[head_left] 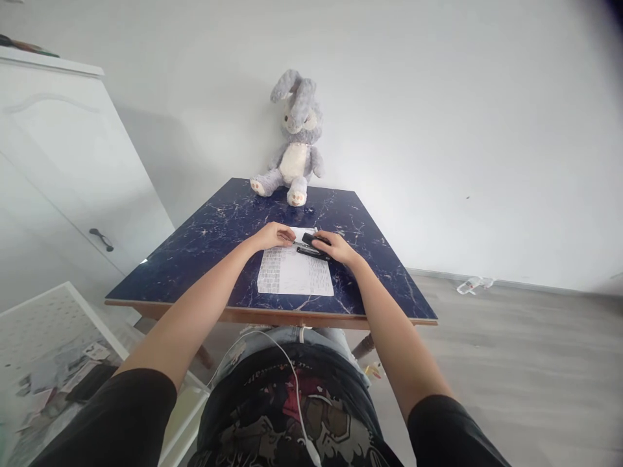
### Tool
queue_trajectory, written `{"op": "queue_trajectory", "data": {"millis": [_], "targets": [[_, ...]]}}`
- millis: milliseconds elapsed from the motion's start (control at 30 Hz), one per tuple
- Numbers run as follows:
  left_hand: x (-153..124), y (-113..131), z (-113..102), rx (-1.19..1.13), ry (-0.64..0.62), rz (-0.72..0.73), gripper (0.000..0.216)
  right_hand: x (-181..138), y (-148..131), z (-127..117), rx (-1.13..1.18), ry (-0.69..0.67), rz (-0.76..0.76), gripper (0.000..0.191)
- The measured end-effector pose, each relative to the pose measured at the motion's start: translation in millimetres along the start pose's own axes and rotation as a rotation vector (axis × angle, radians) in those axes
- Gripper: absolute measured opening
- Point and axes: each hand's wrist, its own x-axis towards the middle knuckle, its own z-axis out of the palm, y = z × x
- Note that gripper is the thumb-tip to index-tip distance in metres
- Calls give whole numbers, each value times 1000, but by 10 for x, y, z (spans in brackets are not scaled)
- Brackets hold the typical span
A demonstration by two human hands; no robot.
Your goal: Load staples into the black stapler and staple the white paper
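Note:
A printed sheet of paper lies on the dark blue marbled table in front of me. A black stapler rests at the sheet's far right corner. My right hand is closed over the stapler from the right. My left hand rests at the sheet's far edge, its fingers curled and pointing toward the stapler; what they pinch is too small to make out.
A grey plush rabbit sits at the table's far edge against the white wall. A white cabinet stands to the left. A white pegboard tray with clutter is at the lower left. A plastic bottle lies on the floor.

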Motion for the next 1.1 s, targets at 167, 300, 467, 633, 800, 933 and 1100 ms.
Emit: {"op": "queue_trajectory", "data": {"millis": [167, 300, 467, 633, 800, 933, 1100], "targets": [[-19, -10, -38, 19, 1, 3, 47, 41, 375, -81, -280, 403, 308, 41], [-14, -53, -42, 13, 19, 25, 45, 49, 618, -68, -463, 260, 420, 45], [-2, -114, -53, 13, 38, 64, 47, 56, 644, -41, -454, 245, 415, 35], [-20, -132, -82, -13, 12, 63, 49, 30, 619, -62, -414, 301, 423, 39], [-45, -98, -96, -3, 23, 52, 51, 34, 573, -34, -388, 334, 419, 38], [-43, -86, -86, 8, 19, 48, 51, 48, 478, -17, -350, 362, 410, 30], [-42, -96, -95, -14, 22, 71, 52, 12, 353, -36, -152, 497, 405, 23]]}}
